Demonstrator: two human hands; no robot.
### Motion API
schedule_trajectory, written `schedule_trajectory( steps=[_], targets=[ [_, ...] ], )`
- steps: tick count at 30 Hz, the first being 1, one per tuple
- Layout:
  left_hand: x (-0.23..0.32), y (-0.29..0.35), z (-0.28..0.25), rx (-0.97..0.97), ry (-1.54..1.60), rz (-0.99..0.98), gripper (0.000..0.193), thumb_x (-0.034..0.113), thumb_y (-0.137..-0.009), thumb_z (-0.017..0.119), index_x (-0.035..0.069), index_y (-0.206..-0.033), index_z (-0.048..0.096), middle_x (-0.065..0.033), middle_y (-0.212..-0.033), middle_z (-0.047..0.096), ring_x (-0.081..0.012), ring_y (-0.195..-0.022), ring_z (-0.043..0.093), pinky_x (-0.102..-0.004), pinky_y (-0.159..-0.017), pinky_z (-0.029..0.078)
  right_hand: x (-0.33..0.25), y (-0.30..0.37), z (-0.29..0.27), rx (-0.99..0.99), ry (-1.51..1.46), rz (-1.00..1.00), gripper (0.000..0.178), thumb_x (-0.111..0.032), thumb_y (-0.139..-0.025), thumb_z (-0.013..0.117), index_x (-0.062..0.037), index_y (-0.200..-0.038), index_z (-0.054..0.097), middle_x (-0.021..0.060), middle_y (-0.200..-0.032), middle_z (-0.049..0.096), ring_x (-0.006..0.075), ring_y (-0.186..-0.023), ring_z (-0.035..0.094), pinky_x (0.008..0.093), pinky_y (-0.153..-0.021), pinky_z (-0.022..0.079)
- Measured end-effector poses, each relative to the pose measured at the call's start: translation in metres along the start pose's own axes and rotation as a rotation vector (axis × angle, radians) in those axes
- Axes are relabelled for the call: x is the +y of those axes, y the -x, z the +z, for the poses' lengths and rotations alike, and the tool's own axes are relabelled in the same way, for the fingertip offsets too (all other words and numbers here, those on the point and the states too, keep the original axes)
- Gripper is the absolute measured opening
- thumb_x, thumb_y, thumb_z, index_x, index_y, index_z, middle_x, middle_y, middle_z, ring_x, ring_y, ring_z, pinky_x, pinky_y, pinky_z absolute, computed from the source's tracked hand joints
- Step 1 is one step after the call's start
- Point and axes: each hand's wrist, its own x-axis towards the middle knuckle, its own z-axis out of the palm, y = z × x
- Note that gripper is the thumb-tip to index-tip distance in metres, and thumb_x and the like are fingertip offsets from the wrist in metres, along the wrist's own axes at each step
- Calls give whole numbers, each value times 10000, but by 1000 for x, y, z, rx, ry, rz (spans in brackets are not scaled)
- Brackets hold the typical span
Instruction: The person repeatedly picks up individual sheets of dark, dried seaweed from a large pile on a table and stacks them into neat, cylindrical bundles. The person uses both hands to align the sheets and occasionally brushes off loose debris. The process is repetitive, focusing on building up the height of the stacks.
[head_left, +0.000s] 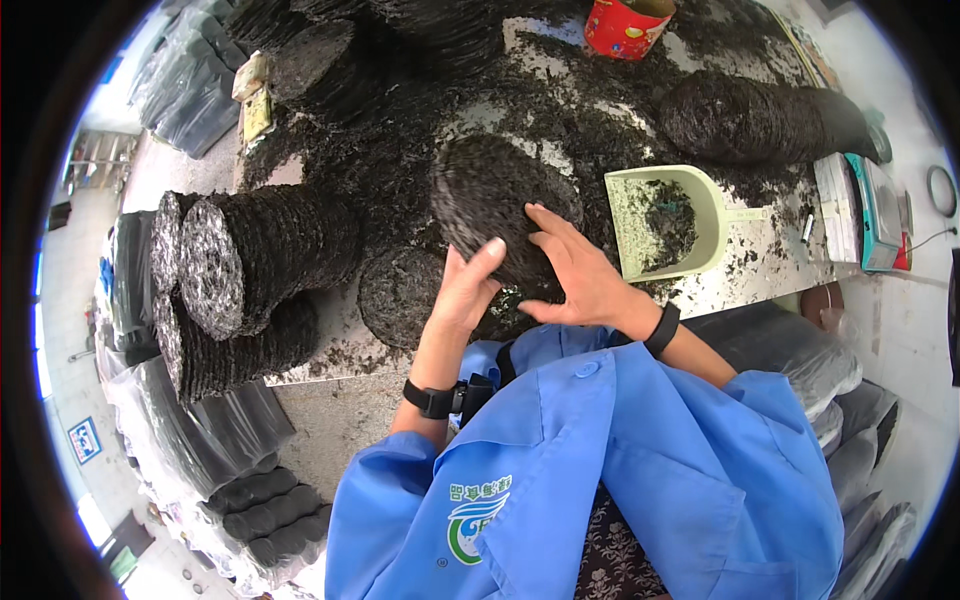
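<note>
A round, dark cake of dried seaweed (490, 205) is tilted up over the table and slightly blurred. At its lower edge, my left hand (466, 292) is closed on it, the thumb on the near face and the other fingers partly hidden. My right hand (583, 272) touches the cake's right side with fingers stretched out and spread, the thumb apart below. Beneath and left of the hands lies another round seaweed cake (400, 297). Loose dark seaweed scraps surround them on the pale tabletop (715, 297).
Stacked seaweed rolls (270, 260) lie at left, with a long roll (765, 118) at back right. A pale green dustpan (720, 225) holding scraps is right of my hands. Farther back stands a red tub (627, 28). A teal-edged device (872, 215) sits at the right edge. Bagged rolls (190, 425) are piled below left.
</note>
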Motion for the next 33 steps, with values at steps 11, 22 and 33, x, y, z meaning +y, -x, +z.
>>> schedule_trajectory(
  steps=[11, 22, 33],
  targets=[
    [-6, 28, -34, -36, 151, 71, 645, 89, -772, 680, 54, -1347, 389, -101, -1271, 518, -272, -1183, 497, -444, -1019, 403, -16, 1, -39, 140, -382, 496, 382, -218, -880, 583, 43, -1145, 491, 192, -986, 599, 300, -879, 604, 351, -774, 473],
    [-8, 49, -80, 44, 416, 131, 700, 188, -653, 554, 35, -1327, 440, -160, -1313, 505, -359, -1219, 462, -518, -1065, 309, 51, 18, -58, 880, -484, 595, 526, -5, -896, 563, -25, -1372, 339, 89, -1364, 388, 168, -1193, 409, 278, -1018, 325],
    [-7, 33, -30, 28, 28, 118, 651, 30, -737, 633, 52, -1342, 391, -121, -1281, 502, -286, -1203, 479, -424, -1032, 378, -21, -8, -19, 184, -58, 83, 373, -187, -835, 651, -37, -1172, 593, 284, -1269, 472, 412, -1102, 532, 422, -924, 459]
  ],
)
